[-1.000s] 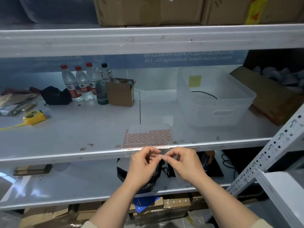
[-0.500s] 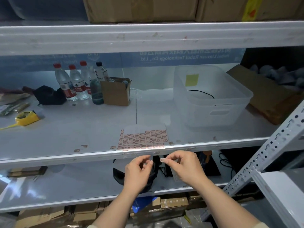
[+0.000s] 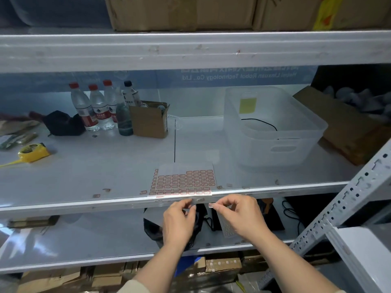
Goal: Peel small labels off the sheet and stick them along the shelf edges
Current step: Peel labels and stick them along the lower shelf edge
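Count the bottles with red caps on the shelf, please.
3: they stand in a row at the back left, left bottle, middle bottle, right bottle. Others may be hidden.

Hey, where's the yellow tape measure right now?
In the head view the yellow tape measure lies far left on the middle shelf, in front of the black bag and left of the water bottles.

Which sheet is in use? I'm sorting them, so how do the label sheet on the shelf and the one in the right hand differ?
The red-bordered label sheet on the shelf lies flat and untouched; the narrow label strip hangs under the right hand. The shelf sheet looks wider. Both carry small labels.
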A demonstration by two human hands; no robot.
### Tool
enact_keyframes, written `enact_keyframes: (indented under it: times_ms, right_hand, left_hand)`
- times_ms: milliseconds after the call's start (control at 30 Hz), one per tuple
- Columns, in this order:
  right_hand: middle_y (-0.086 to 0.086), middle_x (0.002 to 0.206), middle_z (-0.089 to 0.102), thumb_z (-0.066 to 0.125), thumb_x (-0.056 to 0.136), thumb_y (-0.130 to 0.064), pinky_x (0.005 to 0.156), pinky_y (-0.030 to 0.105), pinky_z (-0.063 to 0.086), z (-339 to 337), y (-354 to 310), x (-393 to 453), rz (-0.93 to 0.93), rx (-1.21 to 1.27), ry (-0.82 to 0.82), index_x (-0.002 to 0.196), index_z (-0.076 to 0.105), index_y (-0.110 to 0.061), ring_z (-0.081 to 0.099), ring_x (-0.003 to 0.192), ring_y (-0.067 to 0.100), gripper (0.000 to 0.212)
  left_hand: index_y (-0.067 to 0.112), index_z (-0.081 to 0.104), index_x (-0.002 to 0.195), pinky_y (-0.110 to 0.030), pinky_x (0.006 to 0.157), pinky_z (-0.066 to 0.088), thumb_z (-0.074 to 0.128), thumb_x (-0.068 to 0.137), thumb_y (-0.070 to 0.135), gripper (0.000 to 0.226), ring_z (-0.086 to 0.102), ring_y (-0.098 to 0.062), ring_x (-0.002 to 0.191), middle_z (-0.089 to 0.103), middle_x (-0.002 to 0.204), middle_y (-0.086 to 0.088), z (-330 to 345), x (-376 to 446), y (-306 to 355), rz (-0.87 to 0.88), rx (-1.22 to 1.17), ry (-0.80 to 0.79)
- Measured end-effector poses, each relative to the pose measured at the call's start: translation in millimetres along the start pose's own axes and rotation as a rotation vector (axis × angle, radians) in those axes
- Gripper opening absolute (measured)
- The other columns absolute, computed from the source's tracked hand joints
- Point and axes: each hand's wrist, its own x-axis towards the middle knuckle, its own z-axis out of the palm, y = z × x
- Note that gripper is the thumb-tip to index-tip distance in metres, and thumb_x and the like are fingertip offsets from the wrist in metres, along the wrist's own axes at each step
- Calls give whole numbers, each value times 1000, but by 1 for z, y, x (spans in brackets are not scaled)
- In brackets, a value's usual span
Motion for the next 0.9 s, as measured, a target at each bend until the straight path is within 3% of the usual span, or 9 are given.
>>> enact_keyframes:
  times_ms: [100,167,400,667,900]
  right_hand:
    - [-20,74,75,80,81,-46,66,18,53,-4,3,1,-1,-13,-3,75,78,-36,68,75,-3,12]
    - [-21,73,74,80,81,-46,64,11,48,-5,4,1,-11,-18,-3,72,76,-39,67,76,-6,12]
    - [-37,78,69,80,80,-47,61,9,45,-8,7,4,-33,-33,-1,66,71,-47,66,76,-6,17]
    - [-24,76,73,79,79,-51,69,28,59,-9,13,9,-21,-6,-8,69,73,-44,69,71,6,13]
    - [-36,81,69,80,80,-48,64,16,51,-11,13,7,-48,1,-6,66,71,-46,67,71,3,17]
  left_hand:
    - [28,75,119,-31,83,55,70,94,34,26,68,-12,84,73,107,8,6,0,0,-2,2,-5]
    - [28,76,118,-32,82,55,69,94,35,26,67,-11,81,73,107,8,10,-1,0,-10,1,7]
    - [32,79,108,-34,79,58,68,93,40,20,70,-13,83,74,107,10,16,-2,5,-60,4,56]
    - [32,79,100,-38,77,60,69,93,41,16,69,-13,80,74,91,10,22,0,9,-92,6,89]
    - [31,80,96,-35,74,59,69,92,40,15,68,-13,77,75,86,8,25,-1,10,-87,-4,95]
